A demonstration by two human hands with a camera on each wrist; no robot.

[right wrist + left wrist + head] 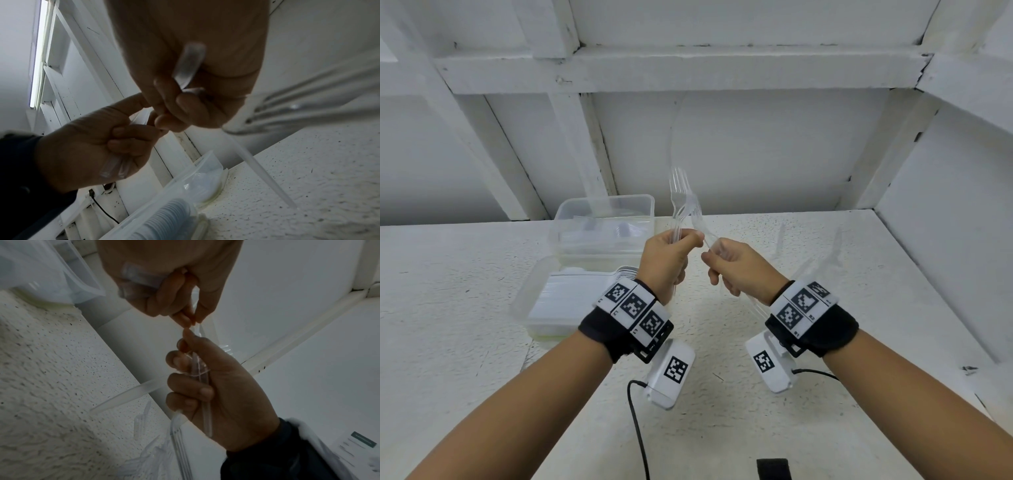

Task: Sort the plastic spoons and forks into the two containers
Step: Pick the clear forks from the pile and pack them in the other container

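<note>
Both hands are raised together above the white table (859, 308). My left hand (690, 241) grips a few clear plastic forks (678, 192) by their handles, tines pointing up. My right hand (711, 257) holds more clear forks (697, 209), whose handles stick out below the wrist. The fingertips of the two hands nearly touch. In the left wrist view my left hand (185, 318) is at the top and my right hand (191, 363) is wrapped round clear handles (202, 386). In the right wrist view my right hand (170, 116) meets my left hand (131, 134).
Two clear containers stand at the left: the far container (571, 209) holds clear cutlery, the near container (524, 308) holds a row of stacked white spoons (170, 217). Faint clear cutlery (806, 265) lies loose on the table to the right. A black cable (635, 421) hangs below the wrists.
</note>
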